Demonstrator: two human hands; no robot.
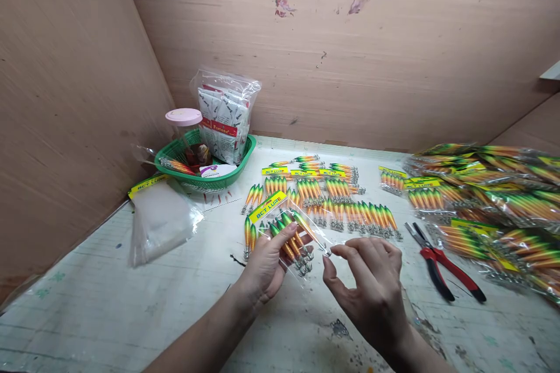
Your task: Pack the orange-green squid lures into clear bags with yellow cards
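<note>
My left hand [265, 268] grips a clear plastic bag [268, 206] with a yellow "BCT LURE" header, tilted toward the right. Several green and orange fishing lures with metal hook crowns lie fanned in the bag, under my left thumb. My right hand [371, 282] has its thumb and index finger at the hooked tail of one fishing lure [307, 227], which slants across the bag's right side. Whether that lure is wholly inside the bag is hard to see. Behind the hands, loose lures [363, 215] lie in a row on the table.
Filled lure bags [485, 198] are piled at the right, beside red-handled pliers [444, 265]. At the left lie flat header bags [161, 221]. A green basket [245, 157] holds a lidded jar [184, 119] and a bag of white packets [223, 122]. Wooden walls enclose the table.
</note>
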